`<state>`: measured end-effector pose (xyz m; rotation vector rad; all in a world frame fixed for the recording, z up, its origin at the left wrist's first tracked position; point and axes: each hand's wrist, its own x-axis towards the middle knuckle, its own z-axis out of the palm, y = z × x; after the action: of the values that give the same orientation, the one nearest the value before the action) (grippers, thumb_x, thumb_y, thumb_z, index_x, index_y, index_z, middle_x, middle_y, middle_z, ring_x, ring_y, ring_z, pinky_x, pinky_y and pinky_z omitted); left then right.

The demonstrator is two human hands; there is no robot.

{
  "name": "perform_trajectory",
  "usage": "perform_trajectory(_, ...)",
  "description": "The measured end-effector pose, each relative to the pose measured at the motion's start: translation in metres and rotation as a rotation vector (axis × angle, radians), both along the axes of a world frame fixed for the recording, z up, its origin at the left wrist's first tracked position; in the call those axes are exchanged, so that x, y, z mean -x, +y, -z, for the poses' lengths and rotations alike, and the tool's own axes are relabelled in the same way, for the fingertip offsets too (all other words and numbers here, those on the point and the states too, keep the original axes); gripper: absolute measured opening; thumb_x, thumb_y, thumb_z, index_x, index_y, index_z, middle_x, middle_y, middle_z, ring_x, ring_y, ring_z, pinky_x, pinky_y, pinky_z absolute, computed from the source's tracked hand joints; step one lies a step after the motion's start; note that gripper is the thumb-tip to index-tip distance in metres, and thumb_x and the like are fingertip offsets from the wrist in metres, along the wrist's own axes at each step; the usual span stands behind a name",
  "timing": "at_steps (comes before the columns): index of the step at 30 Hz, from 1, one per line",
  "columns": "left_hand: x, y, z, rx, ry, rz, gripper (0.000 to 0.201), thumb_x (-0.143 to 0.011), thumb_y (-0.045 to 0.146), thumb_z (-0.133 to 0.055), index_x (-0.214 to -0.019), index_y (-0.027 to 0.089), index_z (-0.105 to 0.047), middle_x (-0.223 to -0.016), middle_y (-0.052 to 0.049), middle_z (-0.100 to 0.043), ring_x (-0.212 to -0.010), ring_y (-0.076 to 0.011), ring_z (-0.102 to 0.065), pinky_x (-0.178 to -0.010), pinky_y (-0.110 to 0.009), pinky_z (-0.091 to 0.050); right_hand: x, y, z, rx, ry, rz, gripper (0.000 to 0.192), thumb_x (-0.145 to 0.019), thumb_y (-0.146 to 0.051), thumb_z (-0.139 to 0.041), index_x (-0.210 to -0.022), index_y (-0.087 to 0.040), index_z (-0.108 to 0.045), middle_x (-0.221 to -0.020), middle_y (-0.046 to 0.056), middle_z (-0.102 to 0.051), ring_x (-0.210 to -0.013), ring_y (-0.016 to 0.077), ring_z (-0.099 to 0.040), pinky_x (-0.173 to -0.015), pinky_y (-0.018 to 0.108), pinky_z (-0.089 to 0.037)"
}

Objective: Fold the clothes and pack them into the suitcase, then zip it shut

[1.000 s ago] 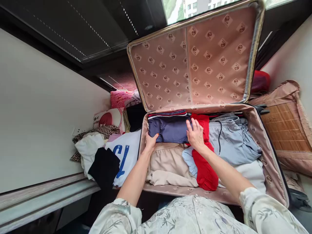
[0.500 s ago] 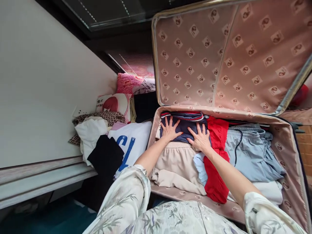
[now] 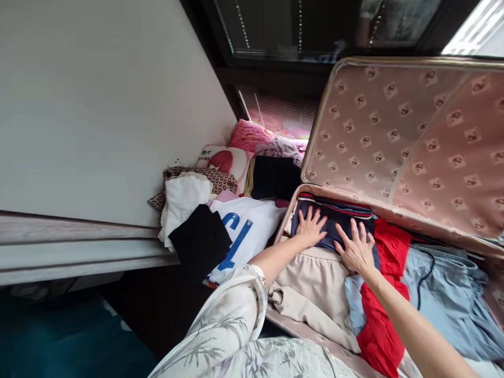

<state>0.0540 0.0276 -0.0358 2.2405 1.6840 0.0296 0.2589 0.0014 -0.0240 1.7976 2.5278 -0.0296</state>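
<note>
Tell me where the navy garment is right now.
In the head view, the navy garment lies in the suitcase's far left corner, under both flat hands, with beige cloth nearer and red cloth to its right.

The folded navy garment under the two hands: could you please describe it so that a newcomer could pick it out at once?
Start at the open suitcase with the patterned pinkish-beige lining. In its back left corner lies the folded navy garment, with the left hand and right hand flat on it. It alone is dark blue with red and white stripes at its far edge, beside the red garment and behind the beige garment.
</note>
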Motion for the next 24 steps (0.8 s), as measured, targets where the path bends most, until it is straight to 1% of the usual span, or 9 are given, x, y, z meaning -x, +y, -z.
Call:
perform_trajectory(3,0.007,-0.014,-0.024,-0.027,-0.08,0.117,0.056,-0.097,0.043,-0.06,-0.15,0.024,-0.057,-0.168,-0.016,-0.034,-0.154,-0.0405,-0.03,-0.12,-0.07,-0.028,0.003,0.025,-0.004,0.06,0.01,0.038,0.057,-0.106,-0.051,-0.029,-0.158,-0.036,-0.045,-0.167,0.011,-0.035,-0.149,0.0396,-0.032,-0.113,0.068,-0.031)
perform_trajectory(6,0.043,-0.006,-0.055,-0.11,-0.299,0.258,0.034,-0.098,0.037,-0.061,-0.127,0.025,-0.073,-0.154,-0.013,-0.053,-0.136,-0.0293,-0.056,-0.115,-0.052,-0.043,-0.005,0.051,0.001,0.228,0.04,0.199,0.064,-0.104,-0.059,-0.023,-0.159,-0.033,-0.043,-0.159,0.014,-0.046,-0.135,0.0437,-0.045,-0.099,0.073,-0.042)
perform_trajectory(8,0.087,0.016,-0.07,-0.214,-0.459,0.175,0.029,-0.1,0.034,-0.056,-0.12,0.025,-0.075,-0.141,-0.01,-0.063,-0.127,-0.0233,-0.062,-0.111,-0.042,-0.048,-0.011,0.055,0.004,0.237,0.071,0.243,0.066,-0.103,-0.059,-0.023,-0.161,-0.031,-0.041,-0.158,0.016,-0.046,-0.132,0.0442,-0.046,-0.095,0.074,-0.045)
perform_trajectory(10,0.141,0.045,-0.072,-0.275,-0.53,-0.099,0.032,-0.102,0.03,-0.048,-0.118,0.022,-0.075,-0.129,-0.011,-0.068,-0.121,-0.0215,-0.065,-0.106,-0.036,-0.051,-0.012,0.044,0.006,0.132,0.078,0.277,0.066,-0.103,-0.057,-0.026,-0.161,-0.029,-0.041,-0.16,0.019,-0.042,-0.135,0.0435,-0.044,-0.096,0.071,-0.045)
perform_trajectory(13,0.214,0.086,-0.046,-0.095,-0.331,-0.54,0.036,-0.102,0.026,-0.046,-0.125,0.014,-0.07,-0.126,-0.017,-0.067,-0.112,-0.0236,-0.069,-0.102,-0.037,-0.053,-0.004,0.013,0.011,0.031,0.03,0.287,0.063,-0.104,-0.053,-0.028,-0.16,-0.029,-0.042,-0.163,0.019,-0.037,-0.145,0.0399,-0.037,-0.103,0.066,-0.042)
perform_trajectory(14,0.23,0.097,-0.03,-0.01,-0.22,-0.569,0.04,-0.1,0.031,-0.053,-0.133,0.013,-0.066,-0.135,-0.02,-0.063,-0.122,-0.0281,-0.064,-0.107,-0.041,-0.049,0.001,0.003,0.014,0.039,0.003,0.278,0.062,-0.104,-0.051,-0.028,-0.16,-0.029,-0.042,-0.164,0.018,-0.037,-0.147,0.038,-0.034,-0.106,0.064,-0.04)
perform_trajectory(19,0.239,0.126,0.045,0.262,0.1,-0.134,0.11,-0.075,0.042,-0.085,-0.166,0.021,-0.026,-0.174,-0.022,-0.009,-0.158,-0.0487,-0.007,-0.121,-0.068,-0.021,0.013,-0.014,0.026,0.076,-0.107,0.294,0.059,-0.104,-0.048,-0.033,-0.159,-0.031,-0.045,-0.168,0.014,-0.033,-0.153,0.0326,-0.028,-0.113,0.056,-0.034)
perform_trajectory(21,0.225,0.135,0.062,0.271,0.143,-0.151,0.113,-0.079,0.043,-0.082,-0.169,0.024,-0.014,-0.175,-0.021,-0.002,-0.158,-0.0505,-0.002,-0.119,-0.073,-0.02,0.013,-0.012,0.025,0.088,-0.123,0.3,0.058,-0.104,-0.049,-0.032,-0.158,-0.031,-0.045,-0.168,0.014,-0.032,-0.153,0.032,-0.027,-0.113,0.055,-0.034)
perform_trajectory(24,0.209,0.149,0.071,0.231,0.176,-0.218,0.105,-0.085,0.043,-0.076,-0.169,0.024,-0.016,-0.174,-0.022,-0.007,-0.156,-0.0532,-0.006,-0.116,-0.074,-0.023,0.013,-0.01,0.023,0.089,-0.122,0.307,0.058,-0.105,-0.05,-0.03,-0.158,-0.031,-0.046,-0.168,0.014,-0.032,-0.153,0.0325,-0.028,-0.113,0.054,-0.034)
